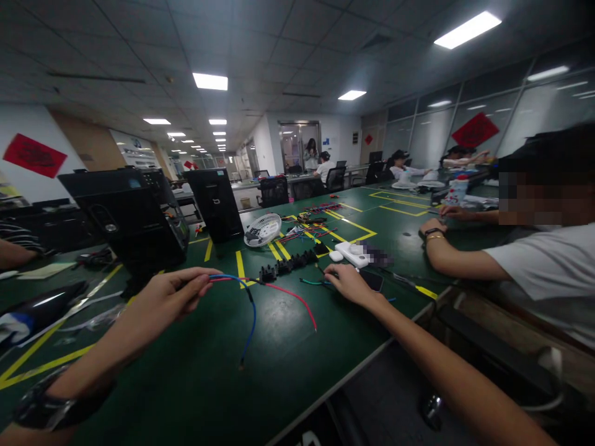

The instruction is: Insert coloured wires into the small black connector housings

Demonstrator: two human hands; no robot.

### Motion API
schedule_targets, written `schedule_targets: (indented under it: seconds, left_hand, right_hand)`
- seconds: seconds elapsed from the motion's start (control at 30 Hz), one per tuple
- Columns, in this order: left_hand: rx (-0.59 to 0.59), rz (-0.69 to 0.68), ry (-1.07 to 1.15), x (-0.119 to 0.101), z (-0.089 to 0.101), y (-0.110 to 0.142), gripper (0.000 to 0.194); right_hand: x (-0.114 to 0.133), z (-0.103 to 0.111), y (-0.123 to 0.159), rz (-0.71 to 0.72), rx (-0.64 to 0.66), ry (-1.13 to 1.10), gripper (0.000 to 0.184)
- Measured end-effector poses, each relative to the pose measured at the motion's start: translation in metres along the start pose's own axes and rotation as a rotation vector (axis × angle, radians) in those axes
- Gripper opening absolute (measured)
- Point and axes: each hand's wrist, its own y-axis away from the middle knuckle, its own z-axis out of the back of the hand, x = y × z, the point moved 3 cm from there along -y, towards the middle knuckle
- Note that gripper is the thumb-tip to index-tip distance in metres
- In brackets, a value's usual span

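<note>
My left hand (179, 291) is closed in a pinch on a blue wire (254, 316) and a red wire (297, 296). Their free ends hang out to the right over the green table. Farther right, my right hand (348, 282) has its fingers curled together low over the tabletop, around a green wire (312, 282). A short dark wire end also shows at those fingertips; the palm side is hidden. Between the hands, a row of black connector blocks (292, 263) lies on the table. A dark phone (372, 280) lies partly behind my right hand.
A white fan (263, 230) and a pile of coloured wires (316, 217) lie farther back. Black computer towers (215, 204) stand at left. A white device (352, 253) lies past my right hand. At right, a co-worker's arm (453, 253) rests on the green table (186, 384).
</note>
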Motion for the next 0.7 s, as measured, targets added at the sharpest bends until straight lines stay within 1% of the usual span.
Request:
schedule_targets:
  seconds: [0.07,0.1,0.2,0.27,0.33,0.43,0.5,0.57,0.6,0.63,0.7]
  left_hand:
    - [0.154,0.076,0.061,0.006,-0.021,0.004,0.049]
    - [0.21,0.107,0.099,0.008,-0.031,0.005,0.05]
    - [0.328,0.143,0.187,0.016,-0.059,0.007,0.051]
    - [0.399,0.139,0.196,0.022,-0.074,0.006,0.05]
    - [0.42,0.114,0.144,0.03,-0.085,0.003,0.048]
    - [0.349,0.002,0.003,0.041,-0.093,-0.003,0.044]
    - [0.291,-0.1,-0.047,0.047,-0.095,-0.005,0.041]
    - [0.226,-0.164,-0.016,0.054,-0.096,-0.006,0.04]
    - [0.193,-0.173,0.028,0.058,-0.096,-0.005,0.046]
    - [0.166,-0.166,0.09,0.062,-0.096,-0.005,0.056]
    - [0.152,-0.115,0.24,0.072,-0.096,-0.002,0.074]
  right_hand:
    - [0.004,0.009,-0.018,-0.034,-0.018,-0.094,0.016]
    - [0.006,0.014,-0.028,-0.036,-0.018,-0.119,0.017]
    - [0.017,0.028,-0.054,-0.036,0.005,-0.191,0.024]
    - [0.027,0.039,-0.067,-0.036,0.007,-0.228,0.027]
    - [0.042,0.048,-0.076,-0.021,-0.007,-0.274,0.027]
    - [0.074,0.054,-0.08,0.021,-0.031,-0.395,0.025]
    - [0.099,0.046,-0.076,0.052,0.006,-0.4,0.026]
    - [0.122,0.026,-0.068,0.114,0.096,-0.304,0.029]
    - [0.131,0.012,-0.062,0.156,0.146,-0.255,0.03]
    - [0.139,-0.003,-0.056,0.195,0.19,-0.218,0.029]
    - [0.149,-0.034,-0.044,0.243,0.263,-0.176,0.026]
